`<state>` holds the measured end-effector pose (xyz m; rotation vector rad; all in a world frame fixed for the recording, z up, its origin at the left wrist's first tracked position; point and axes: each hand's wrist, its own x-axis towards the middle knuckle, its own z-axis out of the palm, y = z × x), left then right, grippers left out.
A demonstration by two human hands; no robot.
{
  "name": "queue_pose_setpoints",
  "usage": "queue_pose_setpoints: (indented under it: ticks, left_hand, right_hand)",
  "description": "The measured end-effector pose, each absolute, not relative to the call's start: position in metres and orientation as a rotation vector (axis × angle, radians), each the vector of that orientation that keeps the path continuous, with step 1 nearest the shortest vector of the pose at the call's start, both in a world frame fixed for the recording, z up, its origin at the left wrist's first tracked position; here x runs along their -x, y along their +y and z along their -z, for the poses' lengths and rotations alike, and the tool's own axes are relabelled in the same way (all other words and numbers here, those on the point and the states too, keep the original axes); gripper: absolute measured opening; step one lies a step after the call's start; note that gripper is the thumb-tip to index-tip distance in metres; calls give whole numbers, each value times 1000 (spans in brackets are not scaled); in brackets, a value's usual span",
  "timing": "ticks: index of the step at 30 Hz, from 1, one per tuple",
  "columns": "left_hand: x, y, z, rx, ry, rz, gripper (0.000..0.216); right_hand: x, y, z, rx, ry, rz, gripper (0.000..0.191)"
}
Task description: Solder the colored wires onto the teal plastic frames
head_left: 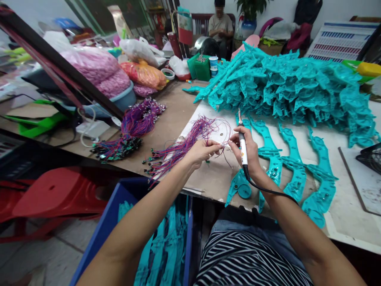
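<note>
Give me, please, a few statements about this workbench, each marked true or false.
1. The right hand holds the soldering iron. True.
2. The soldering iron's metal tip points toward the person's body. False: it points away.
3. The left hand is close to the bunch of red and blue wires. True.
4. A purple heap takes up the table's far right. False: a teal heap lies there.
5. Teal parts lie in the blue crate. True.
6. A green stool stands left of the crate. False: a red stool stands there.
</note>
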<state>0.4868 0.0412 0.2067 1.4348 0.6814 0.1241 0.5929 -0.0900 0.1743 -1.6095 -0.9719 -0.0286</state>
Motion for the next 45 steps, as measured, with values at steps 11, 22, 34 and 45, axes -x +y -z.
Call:
queue_pose_setpoints:
  ticks: [11, 22, 34, 45]
  left_hand:
    - [-490, 36, -203, -1389, 601, -147, 18]
    - [-487, 42, -208, -1422, 637, -243, 12]
    - [-465, 68, -215, -1610, 475, -25, 25]
    - [-473, 55, -215, -1482, 520, -138, 20]
  right_hand:
    - [-587, -88, -166, 1446, -803, -84, 43]
    - [-577, -83, -157, 1486, -685, -102, 36]
    - [-577, -82, -166, 1374, -614, -155, 39]
    - [-577, -81, -172, 1359, -669, -118, 35]
